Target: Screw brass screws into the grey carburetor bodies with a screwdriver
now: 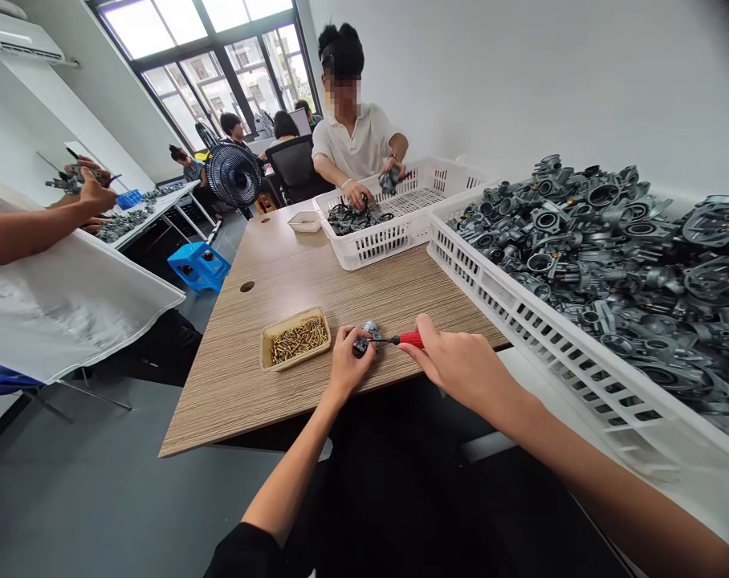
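My left hand is closed around a small grey metal part near the front edge of the wooden table. In my right hand is a screwdriver with a red handle; its dark shaft points left and reaches the metal part. The exact spot where the tip meets the part is too small to make out. Just left of my left hand stands a beige tray of small brass-coloured pieces.
A white crate heaped with grey metal parts stands at the right. Across the table, a person handles parts over another white crate. A small tray sits beside it. Another person's arm is at left.
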The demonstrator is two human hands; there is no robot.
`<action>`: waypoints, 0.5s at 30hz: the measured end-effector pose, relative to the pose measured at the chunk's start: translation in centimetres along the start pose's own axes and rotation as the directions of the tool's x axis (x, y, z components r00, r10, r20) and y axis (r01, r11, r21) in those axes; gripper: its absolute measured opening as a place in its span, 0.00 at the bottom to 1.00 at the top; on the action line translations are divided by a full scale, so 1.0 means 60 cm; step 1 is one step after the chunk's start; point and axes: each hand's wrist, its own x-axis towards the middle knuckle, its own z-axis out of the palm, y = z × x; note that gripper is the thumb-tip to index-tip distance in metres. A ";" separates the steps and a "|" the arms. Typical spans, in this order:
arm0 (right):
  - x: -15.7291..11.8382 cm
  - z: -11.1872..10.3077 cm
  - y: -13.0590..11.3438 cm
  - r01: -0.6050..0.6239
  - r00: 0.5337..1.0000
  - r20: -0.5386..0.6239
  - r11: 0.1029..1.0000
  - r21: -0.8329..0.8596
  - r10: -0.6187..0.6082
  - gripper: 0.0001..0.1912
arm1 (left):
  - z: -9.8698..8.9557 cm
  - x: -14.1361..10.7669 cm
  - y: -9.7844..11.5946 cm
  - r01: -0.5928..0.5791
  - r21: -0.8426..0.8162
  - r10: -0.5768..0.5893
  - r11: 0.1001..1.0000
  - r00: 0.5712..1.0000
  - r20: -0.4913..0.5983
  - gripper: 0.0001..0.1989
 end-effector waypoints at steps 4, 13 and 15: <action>0.000 -0.005 0.001 0.137 0.989 0.027 0.977 0.164 -0.143 0.06 | 0.000 0.000 0.000 0.004 0.002 -0.004 1.000 1.000 -0.004 0.05; -0.003 -0.001 -0.001 0.163 0.983 0.049 0.957 0.239 -0.179 0.07 | 0.002 0.000 0.000 0.003 0.009 -0.003 1.000 1.000 -0.001 0.04; -0.003 0.000 -0.003 0.142 0.987 0.043 0.968 0.205 -0.154 0.07 | 0.002 0.000 -0.002 0.001 0.008 -0.001 1.000 1.000 -0.002 0.04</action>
